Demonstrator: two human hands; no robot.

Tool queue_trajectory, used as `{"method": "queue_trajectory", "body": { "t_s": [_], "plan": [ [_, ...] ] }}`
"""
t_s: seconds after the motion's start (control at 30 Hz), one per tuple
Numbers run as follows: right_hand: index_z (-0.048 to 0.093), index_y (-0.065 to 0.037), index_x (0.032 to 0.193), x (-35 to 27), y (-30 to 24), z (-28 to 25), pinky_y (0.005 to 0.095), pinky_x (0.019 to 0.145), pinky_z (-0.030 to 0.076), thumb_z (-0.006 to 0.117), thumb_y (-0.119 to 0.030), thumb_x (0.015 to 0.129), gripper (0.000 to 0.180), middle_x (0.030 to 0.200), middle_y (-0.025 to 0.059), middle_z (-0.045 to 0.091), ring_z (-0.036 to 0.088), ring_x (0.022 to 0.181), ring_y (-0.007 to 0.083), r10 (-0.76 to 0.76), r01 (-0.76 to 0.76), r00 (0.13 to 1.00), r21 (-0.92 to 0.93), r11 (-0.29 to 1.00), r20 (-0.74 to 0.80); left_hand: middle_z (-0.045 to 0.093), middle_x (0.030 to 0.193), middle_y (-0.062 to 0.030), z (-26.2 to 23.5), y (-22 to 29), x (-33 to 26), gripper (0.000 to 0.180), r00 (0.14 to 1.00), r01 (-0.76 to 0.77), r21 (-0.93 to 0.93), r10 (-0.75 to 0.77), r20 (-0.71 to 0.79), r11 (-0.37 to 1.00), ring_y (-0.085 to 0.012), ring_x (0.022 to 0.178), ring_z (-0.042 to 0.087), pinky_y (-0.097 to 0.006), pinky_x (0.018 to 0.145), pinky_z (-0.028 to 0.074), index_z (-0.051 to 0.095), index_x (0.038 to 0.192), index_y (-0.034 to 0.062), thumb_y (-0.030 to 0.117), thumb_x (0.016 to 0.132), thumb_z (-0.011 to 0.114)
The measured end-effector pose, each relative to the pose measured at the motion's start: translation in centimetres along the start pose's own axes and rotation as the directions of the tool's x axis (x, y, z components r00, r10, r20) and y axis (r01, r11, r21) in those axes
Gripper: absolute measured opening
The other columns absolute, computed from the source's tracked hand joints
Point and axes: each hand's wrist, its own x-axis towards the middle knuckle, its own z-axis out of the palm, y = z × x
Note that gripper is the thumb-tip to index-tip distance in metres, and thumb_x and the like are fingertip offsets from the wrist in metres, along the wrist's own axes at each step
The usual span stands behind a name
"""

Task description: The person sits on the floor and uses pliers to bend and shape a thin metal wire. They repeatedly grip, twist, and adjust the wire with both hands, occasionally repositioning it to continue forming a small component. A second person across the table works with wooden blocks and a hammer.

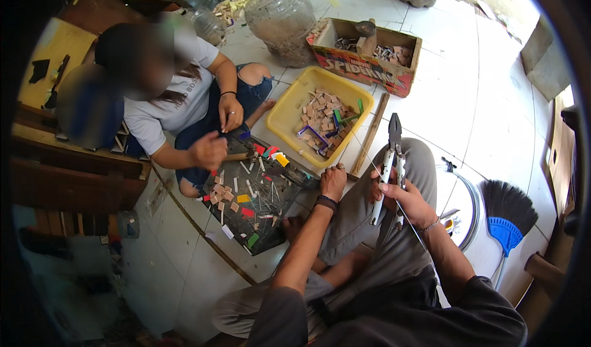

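One left hand (pixel 334 181): just beside the near edge of the yellow basin, over the near end of the wooden strip (pixel 373 131); its fingers are curled, but I cannot tell how tightly or whether they hold anything.
One right hand (pixel 403 199): fingers closed around the white handles of the pliers, in front of the bent knee.
Pliers (pixel 392 162): upright in the scene, dark head pointing far, handles slightly apart.
Wire (pixel 418 237): thin, slanting from over the basin past the right hand to the near right; I cannot tell whether the fingers hold it.
Yellow basin (pixel 290 96): far of the left hand, on the tiled floor (pixel 455 82), holding tan square pieces with some purple and green ones.
Dark board (pixel 269 243): left of the left hand, strewn with tan squares, white sticks and red, yellow and green bits.
Co-worker (pixel 184 100): seated at the far left; one hand (pixel 209 151) over the board, the other (pixel 231 112) beyond it.
Red box (pixel 397 85): far of the basin, holding small pieces.
Broom (pixel 506 208): black bristles, blue head, at the right beside a coil (pixel 475 208).
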Motion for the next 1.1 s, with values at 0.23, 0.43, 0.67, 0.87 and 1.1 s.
{"method": "queue_trajectory", "body": {
  "t_s": [0.23,0.43,0.67,0.87,1.1],
  "plan": [
    [0.05,-0.006,0.123,0.0,-0.1,0.2,0.0375,0.086,0.045,0.067,-0.019,0.092,0.038,0.087,0.0044,0.053,0.052,0.085,0.0158,-0.03,0.031,1.0,0.016,0.999,-0.004,0.067,0.094,-0.0249,-1.0,0.2,0.6,0.014,0.991,0.104,-0.297,-0.075,0.109,0.949,-0.0408,0.09,0.067,-0.045,0.078,0.056,0.056,0.103,-0.0032,0.006,0.093,0.052],
    [0.052,-0.006,0.122,0.4,0.2,0.4,0.0391,0.085,0.042,0.066,-0.021,0.091,0.038,0.086,0.0035,0.052,0.051,0.084,0.0166,-0.038,0.04,0.999,0.038,0.999,-0.036,0.062,0.088,-0.022,-8.8,-0.1,-3.4,0.021,0.997,0.012,-0.606,-0.057,-0.055,0.795,-0.04,0.088,0.065,-0.045,0.077,0.053,0.055,0.1,-0.0041,0.004,0.082,0.063],
    [0.05,-0.006,0.123,0.5,-0.1,0.5,0.0359,0.083,0.042,0.067,-0.026,0.089,0.043,0.085,0.0031,0.051,0.05,0.083,0.0158,-0.008,0.008,1.0,-0.009,1.0,-0.007,0.057,0.098,-0.015,-19.4,-4.5,-10.3,0.02,0.992,0.001,-0.744,-0.095,-0.084,0.668,-0.032,0.085,0.065,-0.039,0.074,0.054,0.058,0.105,0.0033,0.003,0.085,0.061],
    [0.049,-0.007,0.124,0.7,-0.1,0.6,0.0354,0.082,0.042,0.068,-0.026,0.089,0.044,0.084,0.0025,0.049,0.05,0.082,0.0149,0.012,-0.014,0.999,-0.069,0.997,-0.031,0.064,0.096,-0.0126,-21.3,-12.6,-13.4,0.016,0.961,0.135,-0.602,-0.251,-0.113,0.787,-0.0282,0.077,0.067,-0.035,0.068,0.053,0.064,0.107,0.0054,0.006,0.091,0.062],
    [0.052,-0.005,0.126,0.4,-0.5,1.1,0.0321,0.084,0.044,0.065,-0.023,0.093,0.04,0.09,0.0026,0.054,0.053,0.088,0.0149,0.021,-0.026,0.999,-0.108,0.994,-0.042,0.069,0.098,-0.0138,-20.9,-16.4,-15.5,0.024,0.924,0.227,-0.45,-0.337,-0.181,0.863,-0.0286,0.084,0.069,-0.036,0.074,0.054,0.064,0.116,0.0047,0.013,0.093,0.064]
  ]
}}
